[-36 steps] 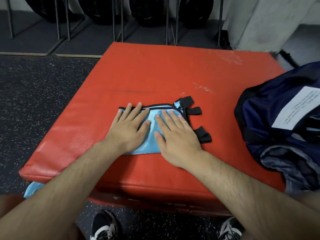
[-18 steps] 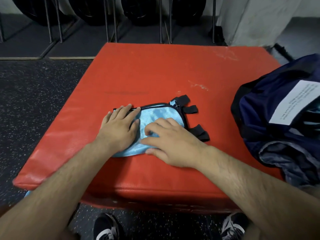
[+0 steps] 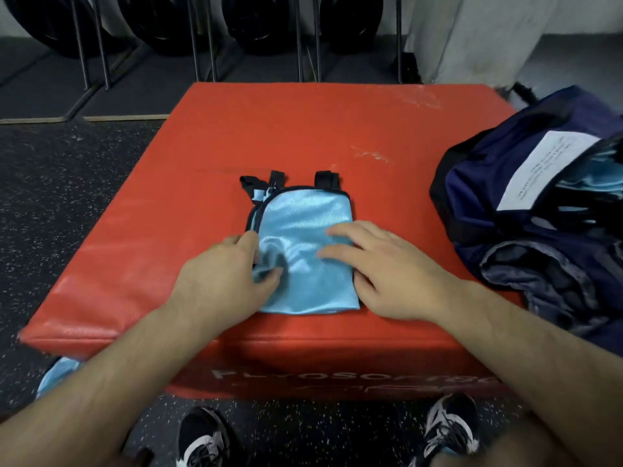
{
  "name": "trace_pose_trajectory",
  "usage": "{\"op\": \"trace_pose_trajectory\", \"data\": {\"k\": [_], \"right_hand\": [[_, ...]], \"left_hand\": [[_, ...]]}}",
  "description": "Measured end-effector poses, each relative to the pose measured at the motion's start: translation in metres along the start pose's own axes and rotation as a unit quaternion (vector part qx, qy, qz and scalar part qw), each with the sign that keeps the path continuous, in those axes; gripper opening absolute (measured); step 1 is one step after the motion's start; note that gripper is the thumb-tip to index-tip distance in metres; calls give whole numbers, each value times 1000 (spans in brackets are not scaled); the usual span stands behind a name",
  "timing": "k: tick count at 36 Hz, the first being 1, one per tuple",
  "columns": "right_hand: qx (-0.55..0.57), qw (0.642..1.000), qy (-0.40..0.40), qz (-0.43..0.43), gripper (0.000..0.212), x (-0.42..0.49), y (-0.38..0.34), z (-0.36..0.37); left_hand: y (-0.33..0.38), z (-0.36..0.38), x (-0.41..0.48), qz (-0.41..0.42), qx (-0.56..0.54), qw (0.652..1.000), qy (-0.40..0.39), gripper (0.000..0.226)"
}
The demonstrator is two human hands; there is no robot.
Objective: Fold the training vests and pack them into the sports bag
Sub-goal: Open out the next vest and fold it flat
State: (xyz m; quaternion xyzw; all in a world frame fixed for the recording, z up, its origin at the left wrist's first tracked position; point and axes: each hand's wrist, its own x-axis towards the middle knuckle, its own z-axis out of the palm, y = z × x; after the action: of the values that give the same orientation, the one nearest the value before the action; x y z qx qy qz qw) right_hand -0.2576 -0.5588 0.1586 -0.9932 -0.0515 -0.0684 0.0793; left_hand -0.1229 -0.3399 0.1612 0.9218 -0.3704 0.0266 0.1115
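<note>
**Folded vest held down at the middle of the red box**

I see the folded training vest at the centre of the frame, lying on the red plyo box, whose vinyl top is smooth and scuffed. The vest is a glossy light-blue rectangle with rounded black piping along its far edge. Black webbing straps stick out beyond that edge.

The left hand pinches the vest's left edge, thumb on top and fingers curled at the side, bunching the fabric into a crease. The right hand rests on the right edge, its fingers nearly straight and flat on the cloth, gripping nothing.

The navy sports bag slumps open at the right of the frame, apart from the vest. It shows a white label and more light-blue fabric inside. The floor is speckled black rubber.
</note>
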Motion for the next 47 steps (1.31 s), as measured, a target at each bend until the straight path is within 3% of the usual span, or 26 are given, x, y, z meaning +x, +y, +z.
{"op": "trace_pose_trajectory", "data": {"k": [3,8,12,14,17,22,25,29,34,38,47], "right_hand": [[34,999,-18,-20,47,-14,-4,-4],[43,999,-10,-30,41,-26,-6,-3],[33,998,22,-45,28,-25,-11,3],[57,997,44,-13,27,-22,-14,4],[85,993,67,52,34,-21,-12,-3],[116,987,48,98,25,-20,-7,-14],[147,984,3,100,26,-23,-7,-13],[173,979,9,106,16,-27,-9,-14],[216,966,7,139,19,-36,-17,-29],[316,935,-25,157,21,-44,-20,-34],[338,908,114,220,25,-15,-21,-15]], "left_hand": [[-2,-1,-5,89,-23,994,62,33],[6,0,-6,246,-96,964,-40,38],[16,1,-12,258,-57,963,-61,60],[16,1,-10,259,-41,963,-56,54],[12,-2,-4,239,-52,968,-61,38],[3,-10,-2,173,-126,975,-65,27],[1,-11,-6,141,-161,974,-73,25],[-6,-11,-16,127,-207,964,-104,31],[-5,-18,-35,127,-284,947,-83,17],[1,-19,-43,100,-314,943,-47,7],[14,-18,-11,-12,-272,962,22,19]]}}
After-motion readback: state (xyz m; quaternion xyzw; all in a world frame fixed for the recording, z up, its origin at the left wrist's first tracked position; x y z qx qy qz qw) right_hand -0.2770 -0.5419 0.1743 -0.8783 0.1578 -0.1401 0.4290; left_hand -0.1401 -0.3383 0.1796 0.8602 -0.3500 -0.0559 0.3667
